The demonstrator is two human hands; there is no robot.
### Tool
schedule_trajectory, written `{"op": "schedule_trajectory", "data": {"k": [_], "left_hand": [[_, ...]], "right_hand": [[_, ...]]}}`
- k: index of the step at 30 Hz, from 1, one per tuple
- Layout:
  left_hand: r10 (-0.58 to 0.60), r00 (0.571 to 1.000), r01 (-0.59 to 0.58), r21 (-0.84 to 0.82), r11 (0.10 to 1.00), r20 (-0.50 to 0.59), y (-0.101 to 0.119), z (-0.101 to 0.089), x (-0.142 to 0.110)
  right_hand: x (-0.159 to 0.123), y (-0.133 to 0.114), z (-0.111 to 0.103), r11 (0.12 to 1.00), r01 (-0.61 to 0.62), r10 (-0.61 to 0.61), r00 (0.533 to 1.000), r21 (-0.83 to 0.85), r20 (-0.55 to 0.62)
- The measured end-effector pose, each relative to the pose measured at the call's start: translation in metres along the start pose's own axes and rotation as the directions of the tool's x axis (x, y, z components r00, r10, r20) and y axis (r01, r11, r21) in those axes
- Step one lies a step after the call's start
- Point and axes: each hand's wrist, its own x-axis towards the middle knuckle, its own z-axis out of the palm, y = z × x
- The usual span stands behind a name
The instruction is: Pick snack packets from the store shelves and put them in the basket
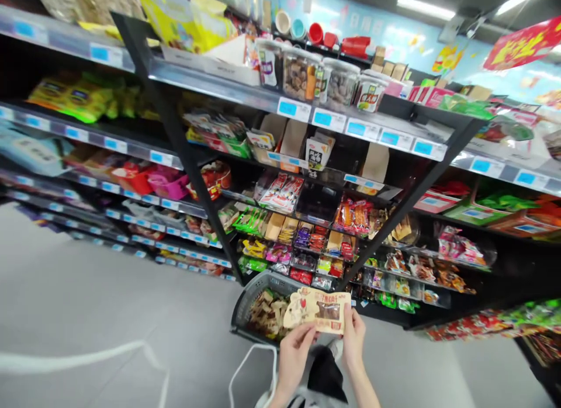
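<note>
Between my two hands is a cream-coloured snack packet (307, 308) with red print and a small window showing brown food. My left hand (296, 349) pinches its lower edge. At the packet's right end, my right hand (353, 332) grips it with the thumb on the front. Just behind and to the left of the packet, a dark grey basket (243, 298) stands on the floor. Many similar cream and brown packets (267, 314) lie loose in it. The held packet covers part of the basket's right side.
Shelving with small snack bins (307, 235) rises in front of me, with clear tubs (342, 80) on its upper shelf. Slanting black posts (175, 127) divide the bays. Grey floor (131, 303) lies to the left. A white strap (245, 361) hangs near my left arm.
</note>
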Motion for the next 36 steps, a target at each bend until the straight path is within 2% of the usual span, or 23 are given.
{"op": "schedule_trajectory", "data": {"k": [6, 13, 16, 21, 29, 36], "left_hand": [[0.026, 0.999, -0.027, -0.018, 0.999, -0.046, 0.0, -0.005, 0.008], [0.052, 0.989, -0.055, -0.02, 0.998, -0.135, 0.005, -0.015, 0.009], [0.063, 0.989, -0.064, -0.006, 0.998, -0.137, 0.008, -0.015, 0.007], [0.063, 0.996, -0.06, 0.048, 0.997, -0.062, 0.013, -0.014, 0.0], [0.066, 0.996, -0.061, 0.083, 0.995, -0.052, 0.009, -0.013, -0.003], [0.097, 0.994, -0.089, 0.147, 0.985, -0.045, 0.014, -0.01, -0.007]], "right_hand": [[0.004, -0.001, 0.015, 0.999, 0.008, -0.008, 1.0, 0.045, -0.007], [-0.003, -0.006, 0.03, 1.0, -0.013, 0.012, 0.999, 0.023, 0.039], [-0.005, -0.005, 0.028, 1.0, -0.009, 0.008, 0.999, 0.009, 0.036], [-0.008, -0.006, 0.022, 1.0, 0.017, -0.017, 1.0, 0.007, -0.008], [-0.014, -0.005, 0.015, 0.999, -0.007, 0.007, 1.0, 0.031, -0.02], [-0.014, -0.005, 0.008, 0.999, 0.011, -0.01, 0.999, 0.033, -0.031]]}}
